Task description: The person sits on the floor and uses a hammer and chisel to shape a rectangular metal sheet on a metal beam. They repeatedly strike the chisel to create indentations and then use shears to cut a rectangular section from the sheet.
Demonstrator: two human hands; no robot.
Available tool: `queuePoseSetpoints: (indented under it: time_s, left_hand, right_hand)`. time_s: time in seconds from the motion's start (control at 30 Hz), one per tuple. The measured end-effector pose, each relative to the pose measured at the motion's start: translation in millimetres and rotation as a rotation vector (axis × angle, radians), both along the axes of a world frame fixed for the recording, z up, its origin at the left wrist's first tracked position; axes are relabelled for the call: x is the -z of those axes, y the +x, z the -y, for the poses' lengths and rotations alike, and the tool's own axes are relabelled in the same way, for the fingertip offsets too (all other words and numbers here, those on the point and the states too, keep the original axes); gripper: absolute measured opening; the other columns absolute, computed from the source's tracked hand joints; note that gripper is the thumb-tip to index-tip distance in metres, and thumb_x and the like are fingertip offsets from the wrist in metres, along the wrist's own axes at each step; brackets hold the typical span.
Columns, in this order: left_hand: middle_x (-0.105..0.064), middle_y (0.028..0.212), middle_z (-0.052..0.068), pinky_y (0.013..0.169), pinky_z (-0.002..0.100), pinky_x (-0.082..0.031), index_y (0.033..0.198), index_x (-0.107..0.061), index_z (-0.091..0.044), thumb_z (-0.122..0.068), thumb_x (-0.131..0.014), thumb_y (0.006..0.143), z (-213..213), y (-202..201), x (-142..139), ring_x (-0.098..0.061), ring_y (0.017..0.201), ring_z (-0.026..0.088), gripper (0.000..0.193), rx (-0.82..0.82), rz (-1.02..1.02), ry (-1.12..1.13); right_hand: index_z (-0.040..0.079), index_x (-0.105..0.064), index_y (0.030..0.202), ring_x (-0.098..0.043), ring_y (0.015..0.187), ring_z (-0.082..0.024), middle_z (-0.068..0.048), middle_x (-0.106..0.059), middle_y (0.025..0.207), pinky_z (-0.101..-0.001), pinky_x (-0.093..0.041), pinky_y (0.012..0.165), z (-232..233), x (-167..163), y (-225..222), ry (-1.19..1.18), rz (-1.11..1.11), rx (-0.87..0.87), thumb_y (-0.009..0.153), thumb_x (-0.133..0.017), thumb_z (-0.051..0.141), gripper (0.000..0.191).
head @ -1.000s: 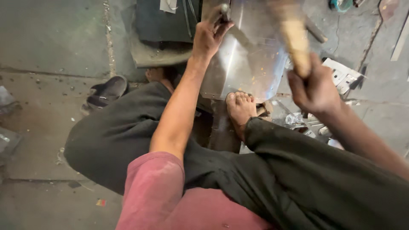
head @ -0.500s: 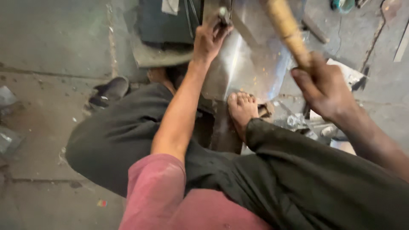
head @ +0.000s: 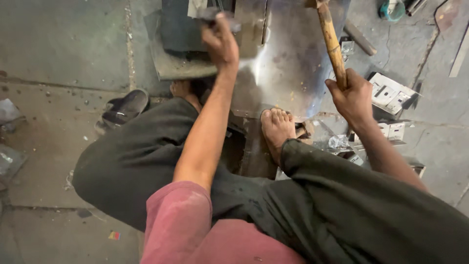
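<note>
A shiny bent metal sheet (head: 293, 73) stands on the floor ahead of me, pinned at its lower edge by my bare right foot (head: 277, 128). My left hand (head: 221, 41) reaches forward and grips a small dark tool (head: 215, 12) against the sheet's upper left edge; the tool is mostly hidden. My right hand (head: 351, 98) is closed around the wooden handle of a hammer (head: 331, 41), held upright to the right of the sheet. The hammer's head is cut off at the top edge.
A dark metal block (head: 183, 44) on a flat plate lies behind the sheet at left. A black sandal (head: 124, 108) sits on the concrete floor at left. Small white metal brackets (head: 391, 95) and scraps lie at right, a teal object (head: 391, 10) at the top right.
My right hand has swung the hammer handle from tilted toward more upright and lowered slightly. The view has shifted, so my left hand now sits higher in the picture.
</note>
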State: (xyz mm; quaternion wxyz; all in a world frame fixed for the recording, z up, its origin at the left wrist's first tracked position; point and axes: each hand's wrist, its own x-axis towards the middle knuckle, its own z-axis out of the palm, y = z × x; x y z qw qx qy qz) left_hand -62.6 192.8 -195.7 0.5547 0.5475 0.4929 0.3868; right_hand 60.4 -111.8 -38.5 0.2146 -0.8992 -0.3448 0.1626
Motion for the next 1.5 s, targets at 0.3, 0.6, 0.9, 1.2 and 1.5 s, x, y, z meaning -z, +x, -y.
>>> queuePoseSetpoints:
  time_s: [0.3, 0.6, 0.9, 1.2, 1.5]
  left_hand:
    - [-0.077, 0.112, 0.018, 0.092, 0.036, -0.056, 0.121, -0.068, 0.007, -0.044, -0.081, 0.084, -19, -15, -17, -0.073, 0.103, 0.023, 0.064, 0.410, -0.217, -0.303]
    - [-0.078, 0.109, 0.013, 0.085, 0.033, -0.057, 0.118, -0.070, 0.004, -0.036, -0.080, 0.087, -44, -40, -8, -0.074, 0.095, 0.018, 0.051, 0.415, -0.203, -0.301]
    - [-0.079, 0.107, 0.015, 0.085, 0.032, -0.057, 0.116, -0.070, 0.006, -0.037, -0.079, 0.087, -38, -40, -12, -0.074, 0.095, 0.019, 0.053, 0.417, -0.148, -0.290]
    - [-0.062, 0.128, 0.028, 0.100, 0.039, -0.048, 0.132, -0.049, 0.015, -0.042, -0.088, 0.090, -42, -39, -2, -0.061, 0.117, 0.031, 0.081, 0.370, -0.284, -0.189]
    - [-0.062, 0.126, 0.016, 0.096, 0.044, -0.061, 0.137, -0.040, 0.004, -0.021, -0.065, 0.099, -73, -10, 3, -0.070, 0.111, 0.031, 0.052, 0.057, 0.375, -0.191]
  right_hand:
    - [0.000, -0.066, 0.102, -0.065, 0.074, -0.016, -0.010, -0.069, 0.083, -0.0338, -0.053, 0.068, -5, 62, 3, 0.152, -0.222, 0.281, 0.093, -0.080, 0.014, 0.022]
    - [0.000, -0.062, 0.096, -0.061, 0.070, -0.016, -0.011, -0.065, 0.077, -0.0346, -0.051, 0.066, -26, 75, -19, 0.121, -0.302, 0.247, 0.093, -0.080, 0.013, 0.023]
    - [0.000, -0.062, 0.100, -0.061, 0.071, -0.012, -0.005, -0.064, 0.079, -0.0314, -0.052, 0.066, -22, 78, -17, 0.176, -0.369, 0.284, 0.091, -0.079, 0.011, 0.022]
    - [0.000, -0.063, 0.101, -0.060, 0.071, -0.011, -0.003, -0.064, 0.081, -0.0307, -0.051, 0.065, -19, 79, -23, 0.193, -0.434, 0.337, 0.092, -0.076, 0.011, 0.019]
    - [-0.003, -0.065, 0.108, -0.064, 0.082, -0.012, -0.007, -0.071, 0.096, -0.0296, -0.054, 0.074, -12, 36, -26, 0.163, -0.343, 0.296, 0.095, -0.078, 0.013, 0.024]
